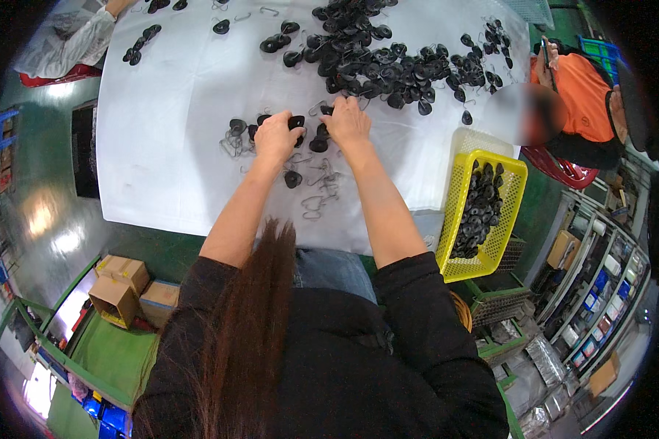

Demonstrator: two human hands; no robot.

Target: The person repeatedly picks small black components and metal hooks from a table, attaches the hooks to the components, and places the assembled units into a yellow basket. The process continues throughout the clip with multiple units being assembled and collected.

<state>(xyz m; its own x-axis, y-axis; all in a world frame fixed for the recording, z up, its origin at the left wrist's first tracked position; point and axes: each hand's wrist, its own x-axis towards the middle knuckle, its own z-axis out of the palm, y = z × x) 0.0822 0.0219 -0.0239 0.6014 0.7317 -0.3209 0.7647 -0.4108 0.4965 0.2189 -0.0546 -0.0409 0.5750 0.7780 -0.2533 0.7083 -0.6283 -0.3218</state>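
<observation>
My left hand (274, 139) is over the white-covered table, its thumb and fingers closed around a small black rounded part (296, 121). Close by on the right, my right hand (348, 124) pinches another black part (327, 110), mostly covered by the fingers. Between and just below the hands lie more black parts (319, 139), some touching each other. Nearer to me, bent wire hooks (315, 203) are scattered with a single black part (293, 179) among them. Left of my left hand sit further black parts with wire (237, 126).
A large heap of black parts (359, 58) covers the far middle of the table (161, 161). A yellow basket (519, 197) holding black parts stands at the right edge. A person in orange (584, 99) sits at right; a pale sleeve (84, 40) shows far left. Cardboard boxes (117, 289) stand lower left.
</observation>
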